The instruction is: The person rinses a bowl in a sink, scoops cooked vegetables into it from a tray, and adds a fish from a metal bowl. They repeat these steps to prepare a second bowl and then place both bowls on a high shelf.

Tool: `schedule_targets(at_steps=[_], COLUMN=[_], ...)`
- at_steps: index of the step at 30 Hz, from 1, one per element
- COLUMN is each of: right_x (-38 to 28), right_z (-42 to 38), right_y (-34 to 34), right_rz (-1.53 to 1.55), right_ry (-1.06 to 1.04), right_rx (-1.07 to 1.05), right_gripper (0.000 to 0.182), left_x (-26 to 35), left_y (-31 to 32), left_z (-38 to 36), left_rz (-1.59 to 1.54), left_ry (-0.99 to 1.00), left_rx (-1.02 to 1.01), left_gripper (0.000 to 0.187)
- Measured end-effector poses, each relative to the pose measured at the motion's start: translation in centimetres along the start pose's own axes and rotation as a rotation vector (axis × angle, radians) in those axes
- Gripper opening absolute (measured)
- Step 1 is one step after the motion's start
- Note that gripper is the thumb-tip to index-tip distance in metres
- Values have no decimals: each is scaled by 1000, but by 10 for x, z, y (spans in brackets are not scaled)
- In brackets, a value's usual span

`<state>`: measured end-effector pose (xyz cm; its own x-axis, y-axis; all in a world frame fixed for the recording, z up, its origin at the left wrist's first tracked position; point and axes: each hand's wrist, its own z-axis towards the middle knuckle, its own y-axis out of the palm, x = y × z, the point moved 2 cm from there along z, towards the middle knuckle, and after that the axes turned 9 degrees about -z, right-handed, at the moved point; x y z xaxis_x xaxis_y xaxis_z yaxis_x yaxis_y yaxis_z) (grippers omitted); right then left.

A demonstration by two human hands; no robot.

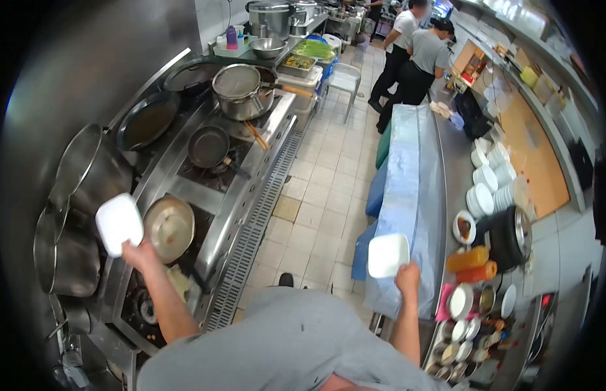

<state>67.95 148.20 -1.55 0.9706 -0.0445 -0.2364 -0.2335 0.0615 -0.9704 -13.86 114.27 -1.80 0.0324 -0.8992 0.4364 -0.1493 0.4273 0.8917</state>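
Holding a squarish white dish (119,225) out by the frying pan (169,229) on the stove (224,202), we've got our left hand's (141,254) fingers clamped on its edge. Our right hand (407,278) has its fingers pinched on the edge of another white dish (389,255), up over the plastic sheeting (402,163), pretty well apart from the first.

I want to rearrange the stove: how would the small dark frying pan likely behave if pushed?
The frying pan looks like rigid metal, so it should stay stiff. Its single handle juts out to one side, so a nudge there may swing or tip it. Sitting upright on the stove, it would probably slide rather than roll.
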Motion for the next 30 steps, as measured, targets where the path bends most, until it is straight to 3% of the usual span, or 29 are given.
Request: schedule_targets(at_steps=[1, 2, 3, 5, 7, 9, 11, 12, 15, 18, 19, 21, 23, 27, 30], right_x=[22, 39, 50, 64, 65, 73, 112, 52, -26, -118, -152, -227, -281, -349, -386], right_z=[19, 32, 42, 79, 122, 197, 285, 334, 496, 646, 692, 768, 835, 967, 1043], right_y=[1, 6, 7, 0, 9, 39, 100, 62, 70, 81, 80, 77, 99, 137, 147], right_rz=[183, 367, 417, 454, 462, 454, 109, 232, 530, 769, 658, -147, -398, -343, -297], right_ry=[89, 185, 237, 297, 486, 483, 91, 214, 132, 4, -132, -433, -469, -492, -370], right_rx=[-45, -104, -84, -62, -87, -107, 59, -122, -256, -453, -475, -187, -166, -130, -202], right_gripper=[23, 23, 23, 23, 24, 24, 23, 22, 22, 23, 24, 24, 23, 23, 24], left_x=[-63, -124, -165, -257, -346, -430, -503, -537, -643, -680, -689, -698, -718, -779, -839], left_y=[40, 70, 150, 219, 279, 316, 344, 359, 372, 425, 437, 469, 479, 497, 519], left_z=[-21, -34, -112, -168, -224, -263, -295, -311, -311, -300, -290, -270, -236, -179, -143], left_rz=[43, 6, -53, -20, 77, 35, 82, 111, 304, 404, 431, 478, 525, 572, 695], left_ry=[-56, -246, -357, -552, -661, -856, -969, -1075, -1003, -879, -805, -627, -484, -346, -307], left_rx=[-88, -104, -224, -302, -340, -434, -473, -498, -472, -405, -395, -404, -373, -290, -252], left_gripper=[51, 57, 62, 65, 68, 65, 65, 66, 70, 67, 66, 66, 65, 65, 65])
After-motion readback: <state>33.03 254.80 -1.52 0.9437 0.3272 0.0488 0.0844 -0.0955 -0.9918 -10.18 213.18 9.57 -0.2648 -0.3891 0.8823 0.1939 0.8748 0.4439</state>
